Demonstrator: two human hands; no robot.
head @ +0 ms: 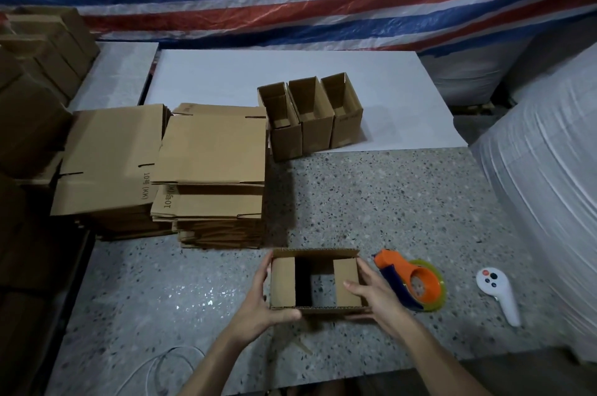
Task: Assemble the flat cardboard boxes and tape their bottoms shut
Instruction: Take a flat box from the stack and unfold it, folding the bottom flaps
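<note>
A small cardboard box stands opened up on the speckled table, its two short flaps folded inward and a gap between them. My left hand grips its left wall, thumb over the near edge. My right hand holds the right wall with a finger pressing the right flap down. An orange and blue tape dispenser lies just right of the box. Two stacks of flat cardboard boxes rise at the left. Three assembled boxes stand upright in a row further back.
A white handheld controller lies to the right of the dispenser. A white sheet covers the far table. Wrapped white bundles crowd the right side, brown cartons the left. A white cable loops at the near edge.
</note>
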